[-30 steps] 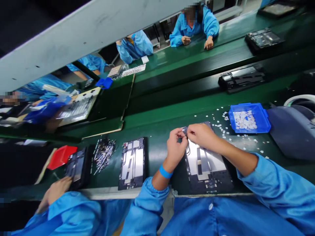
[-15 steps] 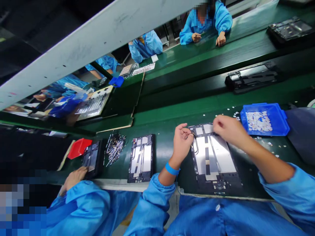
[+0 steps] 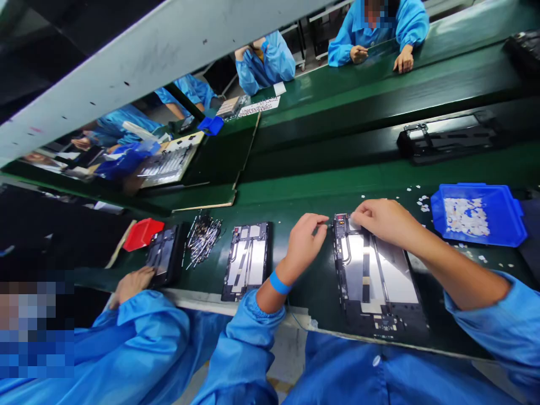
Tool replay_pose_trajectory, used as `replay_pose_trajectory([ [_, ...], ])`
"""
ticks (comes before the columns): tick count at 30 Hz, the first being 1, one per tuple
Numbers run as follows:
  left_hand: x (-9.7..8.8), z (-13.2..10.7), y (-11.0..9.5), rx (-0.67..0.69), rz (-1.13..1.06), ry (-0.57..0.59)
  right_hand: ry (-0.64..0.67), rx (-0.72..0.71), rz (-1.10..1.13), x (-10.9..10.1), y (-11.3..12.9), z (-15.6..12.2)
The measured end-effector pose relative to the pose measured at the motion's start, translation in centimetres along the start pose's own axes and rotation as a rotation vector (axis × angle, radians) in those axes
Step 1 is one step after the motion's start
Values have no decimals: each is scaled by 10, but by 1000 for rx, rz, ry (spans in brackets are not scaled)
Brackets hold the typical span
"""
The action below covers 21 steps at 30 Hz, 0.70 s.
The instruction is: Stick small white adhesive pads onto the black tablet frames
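Note:
An opened tablet (image 3: 354, 264) with silvery battery panels and black lower parts lies on the green bench in front of me. My left hand (image 3: 306, 242), with a blue band at the wrist, is just left of its top corner, thumb and forefinger apart and nothing visible between them. Over the tablet's top edge, my right hand (image 3: 383, 222) has its fingers pinched together. Whatever those fingertips may hold is hidden. To my left lies a second opened tablet (image 3: 248, 259).
A blue tray (image 3: 504, 216) of small white pieces stands at right, with loose pieces scattered around it. Left are a pile of thin cables (image 3: 203, 242), a red tray (image 3: 143, 233) and a neighbour's hand (image 3: 133, 284) on another tablet. Another device (image 3: 451, 135) lies beyond.
My left hand has come off the tablet's top left corner, moving left with its fingers spreading. My right hand stays at the top edge, slightly further left along it. The view has shifted.

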<state>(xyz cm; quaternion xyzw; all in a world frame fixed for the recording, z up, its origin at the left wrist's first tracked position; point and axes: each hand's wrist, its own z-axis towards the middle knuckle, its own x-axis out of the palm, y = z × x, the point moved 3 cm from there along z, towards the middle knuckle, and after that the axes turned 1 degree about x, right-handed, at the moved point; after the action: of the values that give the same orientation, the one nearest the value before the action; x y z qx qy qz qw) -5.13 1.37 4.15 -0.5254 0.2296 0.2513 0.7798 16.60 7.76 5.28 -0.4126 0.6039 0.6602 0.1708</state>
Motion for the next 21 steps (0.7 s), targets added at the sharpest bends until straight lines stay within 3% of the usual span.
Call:
replay_pose_trajectory([
  [6,10,5,8,202,241,220,92,74,-200,16,11,31],
  [12,16,6,12,258,374,304,199,165,-257,18,15,32],
  [21,18,9,8,280,581,438,170,118,-330,21,15,35],
])
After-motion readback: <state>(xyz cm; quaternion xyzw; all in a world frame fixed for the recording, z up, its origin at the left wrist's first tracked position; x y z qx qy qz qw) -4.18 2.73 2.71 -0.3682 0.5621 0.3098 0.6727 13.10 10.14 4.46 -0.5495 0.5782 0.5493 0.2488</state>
